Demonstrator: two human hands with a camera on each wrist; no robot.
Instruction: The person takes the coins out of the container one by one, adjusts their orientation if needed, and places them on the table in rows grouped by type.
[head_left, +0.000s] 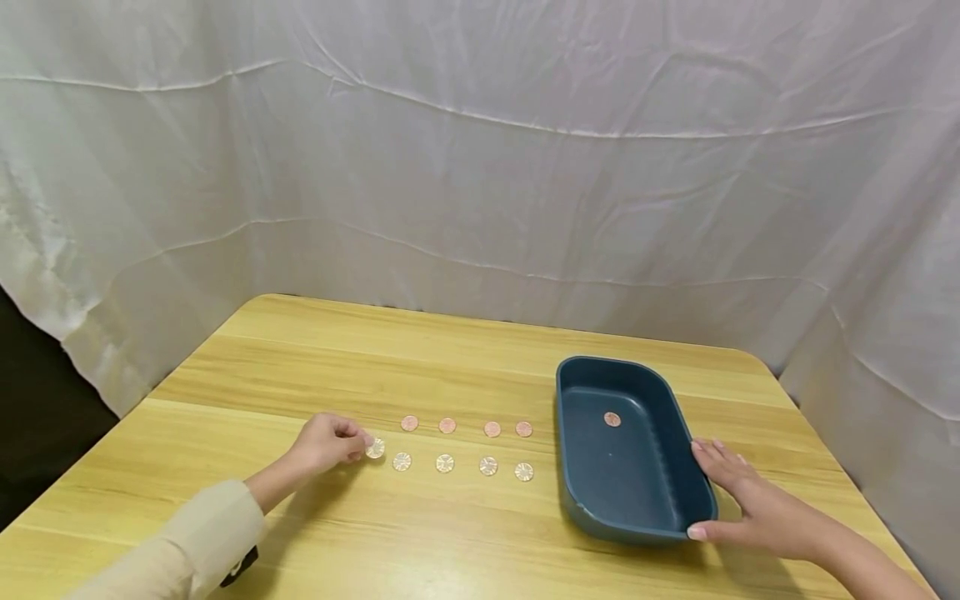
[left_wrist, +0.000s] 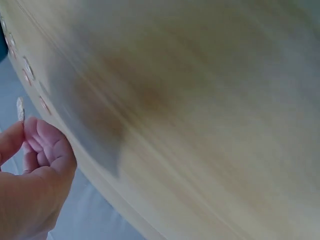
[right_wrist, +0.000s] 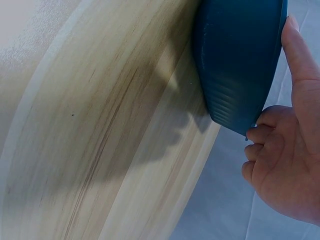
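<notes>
Between thumb and fingers my left hand pinches a pale gold-coloured coin. In the left wrist view that coin shows nearly edge-on at the fingertips. To its right, a near row of pale coins and a far row of copper-coloured coins lie flat on the wooden table. A deep blue tub stands right of the rows, with one copper coin on its floor. My right hand rests against the tub's right side, its thumb at the near corner and fingertips at the rim.
A pale curtain hangs behind the table and along its right side. The table's rounded back corners show behind the coins and the tub. At far left, a dark area lies beyond the curtain's edge.
</notes>
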